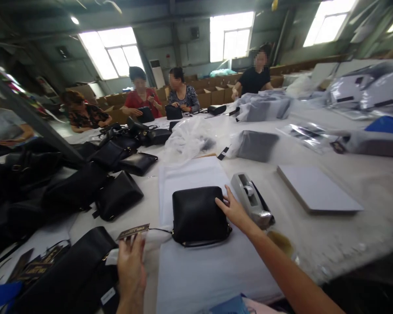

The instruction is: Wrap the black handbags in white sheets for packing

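Black, smooth and leather-like: a small bag point(198, 213) at the centre of the frame, upright or leaning back hard to tell, with its base hidden. Beneath it, white sheets point(212, 274), partly covered by the bag and cut by the lower edge. At lower left of centre, the left hand point(131, 266), thumb and fingertips clamped on a dark hang tag point(133, 231); lettering too blurred to read. From tag to bag, a thin dark cord point(160, 230). At the bag's upper right corner, the right hand point(234, 209), fingers spread apart and touching; cannot tell whether gripping, some fingertips being out of sight. Just beside that hand, a grey tape dispenser point(249, 196), and farther right a stack of white boards point(317, 189). In the lower left, a larger black bag point(75, 266), cut off below. Along the left side, a heap of black bags point(72, 187), merging into shadow, outlines hard to separate. Across the upper part, several seated co-workers point(183, 97), faces blurred, one at the left edge cut off.
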The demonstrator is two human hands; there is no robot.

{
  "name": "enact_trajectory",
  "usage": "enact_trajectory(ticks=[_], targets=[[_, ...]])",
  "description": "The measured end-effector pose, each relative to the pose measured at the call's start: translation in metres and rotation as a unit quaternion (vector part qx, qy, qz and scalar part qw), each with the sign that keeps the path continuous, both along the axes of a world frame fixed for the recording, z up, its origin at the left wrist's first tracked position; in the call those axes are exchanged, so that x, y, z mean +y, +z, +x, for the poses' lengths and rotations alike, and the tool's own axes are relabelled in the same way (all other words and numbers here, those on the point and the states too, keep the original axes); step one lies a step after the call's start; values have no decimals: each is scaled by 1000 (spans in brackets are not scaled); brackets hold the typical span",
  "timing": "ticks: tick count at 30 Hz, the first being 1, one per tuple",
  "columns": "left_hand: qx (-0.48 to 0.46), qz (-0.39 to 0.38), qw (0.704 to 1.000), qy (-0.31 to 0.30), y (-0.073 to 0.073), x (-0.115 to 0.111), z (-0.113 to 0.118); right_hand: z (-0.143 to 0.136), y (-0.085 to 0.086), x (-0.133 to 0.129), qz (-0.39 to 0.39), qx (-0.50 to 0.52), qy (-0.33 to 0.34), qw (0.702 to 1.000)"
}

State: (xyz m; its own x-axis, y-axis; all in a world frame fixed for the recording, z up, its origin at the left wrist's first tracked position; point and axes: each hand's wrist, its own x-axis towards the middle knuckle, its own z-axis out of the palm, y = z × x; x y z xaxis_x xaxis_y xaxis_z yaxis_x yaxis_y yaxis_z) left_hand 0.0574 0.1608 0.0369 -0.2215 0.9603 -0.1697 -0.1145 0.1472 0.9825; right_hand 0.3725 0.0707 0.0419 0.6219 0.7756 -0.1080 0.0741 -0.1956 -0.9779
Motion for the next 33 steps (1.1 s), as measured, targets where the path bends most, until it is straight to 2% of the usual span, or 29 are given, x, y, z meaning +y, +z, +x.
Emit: enact_trajectory(ticks=[2, 4, 6, 8, 10, 12, 15, 17, 22, 24, 26, 29, 31, 33], targets=[[125, 51, 990, 36, 11, -15, 0, 5, 11, -23, 35, -122, 5, 992], [275, 109, 955, 6, 20, -31, 5, 11, 22, -51, 53, -254, -7, 966], [360, 186, 909, -97, 26, -43, 18, 21, 29, -81, 41, -362, -33, 931], [366, 258, 869, -209, 26, -48, 36, 32, 28, -110, 23, -441, -58, 895], [361, 305, 831, -292, 20, -46, 57, 42, 21, -138, 3, -501, -64, 863], [395, 333, 786, -339, 12, -39, 76, 46, 9, -165, -28, -547, -49, 835], [467, 363, 720, -362, -2, -28, 92, 40, -13, -196, -99, -585, -12, 805], [494, 382, 694, -358, -9, -24, 95, 32, -27, -208, -155, -594, -4, 790], [503, 405, 675, -357, -13, -21, 89, 21, -50, -210, -261, -606, 14, 752], [505, 400, 674, -361, -13, -21, 87, 26, -54, -208, -263, -619, 28, 740], [509, 391, 677, -361, -12, -22, 86, 37, -54, -206, -230, -637, 32, 735], [516, 382, 680, -354, -13, -23, 86, 56, -36, -195, -139, -648, 29, 748], [523, 379, 680, -348, -14, -24, 87, 64, -11, -175, -58, -641, 14, 765], [531, 377, 677, -343, -15, -25, 87, 65, 17, -144, 11, -619, -6, 786]])
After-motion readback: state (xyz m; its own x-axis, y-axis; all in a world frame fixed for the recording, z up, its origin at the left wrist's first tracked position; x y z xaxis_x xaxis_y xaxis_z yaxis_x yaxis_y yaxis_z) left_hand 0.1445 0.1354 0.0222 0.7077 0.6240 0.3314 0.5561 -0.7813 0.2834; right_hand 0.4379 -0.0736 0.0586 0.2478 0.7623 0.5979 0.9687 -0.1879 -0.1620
